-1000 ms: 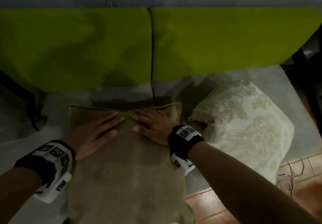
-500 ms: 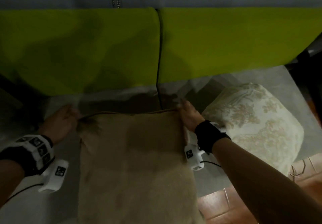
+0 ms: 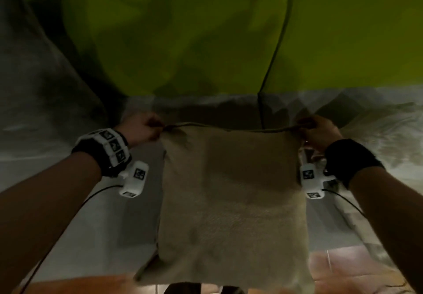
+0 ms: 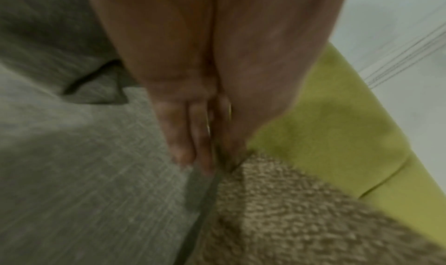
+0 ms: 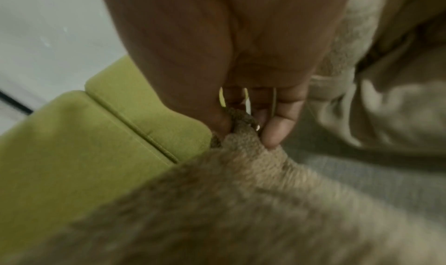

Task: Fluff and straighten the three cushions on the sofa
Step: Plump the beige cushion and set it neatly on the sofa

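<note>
Left hand [image 3: 142, 126], right hand [image 3: 318, 130] pinching tan cushion [image 3: 231, 193] far corners, length running toward viewer

A second ago my palms lay flat on the top of the tan cushion [image 3: 231, 193]. Now my left hand [image 3: 143, 127] pinches its far left corner and my right hand [image 3: 319, 132] pinches its far right corner, so the far edge is stretched taut between them.
</note>
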Demonstrator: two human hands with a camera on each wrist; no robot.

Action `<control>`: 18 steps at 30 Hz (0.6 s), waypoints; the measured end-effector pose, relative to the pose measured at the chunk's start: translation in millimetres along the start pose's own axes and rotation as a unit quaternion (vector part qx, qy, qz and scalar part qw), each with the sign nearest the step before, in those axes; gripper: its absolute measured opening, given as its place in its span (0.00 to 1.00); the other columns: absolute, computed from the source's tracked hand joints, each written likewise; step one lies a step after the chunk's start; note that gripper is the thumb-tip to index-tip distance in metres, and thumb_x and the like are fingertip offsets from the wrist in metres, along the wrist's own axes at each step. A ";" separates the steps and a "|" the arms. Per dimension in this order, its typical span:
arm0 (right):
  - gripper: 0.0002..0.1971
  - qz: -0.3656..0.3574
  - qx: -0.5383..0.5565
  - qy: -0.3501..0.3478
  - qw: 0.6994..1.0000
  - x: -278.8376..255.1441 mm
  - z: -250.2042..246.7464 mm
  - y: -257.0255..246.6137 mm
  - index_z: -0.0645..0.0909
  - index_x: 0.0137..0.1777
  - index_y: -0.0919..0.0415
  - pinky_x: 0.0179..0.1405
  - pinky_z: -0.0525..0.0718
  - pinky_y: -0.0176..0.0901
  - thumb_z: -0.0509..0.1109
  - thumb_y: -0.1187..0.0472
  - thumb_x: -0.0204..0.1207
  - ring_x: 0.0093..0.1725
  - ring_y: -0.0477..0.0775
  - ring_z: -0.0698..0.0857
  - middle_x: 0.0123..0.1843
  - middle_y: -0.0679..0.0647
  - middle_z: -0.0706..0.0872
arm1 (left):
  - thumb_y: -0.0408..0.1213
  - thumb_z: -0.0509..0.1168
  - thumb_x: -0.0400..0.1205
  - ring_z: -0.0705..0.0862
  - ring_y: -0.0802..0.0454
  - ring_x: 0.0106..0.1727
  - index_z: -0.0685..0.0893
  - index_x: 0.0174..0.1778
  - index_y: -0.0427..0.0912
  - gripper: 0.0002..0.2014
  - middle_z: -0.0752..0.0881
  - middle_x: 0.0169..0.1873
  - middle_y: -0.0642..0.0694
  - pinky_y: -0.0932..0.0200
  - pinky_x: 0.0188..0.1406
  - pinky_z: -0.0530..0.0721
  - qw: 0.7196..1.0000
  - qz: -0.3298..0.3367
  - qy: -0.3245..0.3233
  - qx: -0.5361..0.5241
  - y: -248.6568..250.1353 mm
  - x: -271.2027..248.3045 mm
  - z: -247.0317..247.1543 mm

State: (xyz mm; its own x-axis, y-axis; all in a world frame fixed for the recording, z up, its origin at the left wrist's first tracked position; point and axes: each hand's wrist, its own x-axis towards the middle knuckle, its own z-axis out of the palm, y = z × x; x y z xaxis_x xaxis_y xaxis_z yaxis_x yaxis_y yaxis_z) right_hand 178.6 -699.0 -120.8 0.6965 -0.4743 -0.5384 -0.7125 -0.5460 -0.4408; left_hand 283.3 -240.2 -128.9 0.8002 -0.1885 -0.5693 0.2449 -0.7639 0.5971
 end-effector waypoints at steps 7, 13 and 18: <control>0.21 -0.180 -0.218 0.067 0.957 -49.4 -7.2 -32.3 0.77 0.77 0.54 0.69 0.79 0.67 0.63 0.57 0.85 0.70 0.76 0.79 0.75 0.68 0.79 | 0.39 0.61 0.85 0.78 0.33 0.70 0.80 0.73 0.46 0.19 0.79 0.71 0.36 0.45 0.67 0.77 0.972 0.058 0.197 0.119 19.9 -20.5 -3.0; 0.31 -0.393 -0.243 -0.037 0.886 -183.1 58.3 -49.4 0.63 0.87 0.45 0.86 0.56 0.69 0.46 0.35 0.88 0.89 0.61 0.56 0.90 0.57 0.60 | 0.56 0.50 0.89 0.50 0.58 0.86 0.56 0.86 0.55 0.28 0.52 0.86 0.53 0.62 0.83 0.47 0.945 0.310 0.074 0.074 51.0 -136.1 70.5; 0.37 -0.282 -0.298 -0.073 0.909 -167.2 97.1 -18.8 0.31 0.85 0.26 0.85 0.31 0.70 0.35 0.20 0.78 0.89 0.52 0.31 0.90 0.39 0.31 | 0.71 0.36 0.82 0.45 0.43 0.88 0.47 0.87 0.62 0.37 0.46 0.88 0.52 0.35 0.82 0.56 0.941 0.214 0.014 0.260 1.1 -118.1 124.0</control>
State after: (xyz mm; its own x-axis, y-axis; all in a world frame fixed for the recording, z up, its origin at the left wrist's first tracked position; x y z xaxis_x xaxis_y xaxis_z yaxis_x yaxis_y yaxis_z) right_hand 67.2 -542.3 -92.3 0.8866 0.0699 -0.4572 -0.0431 -0.9717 -0.2322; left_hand 121.2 -295.3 -131.1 0.7810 -0.5362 -0.3201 -0.3983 -0.8225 0.4059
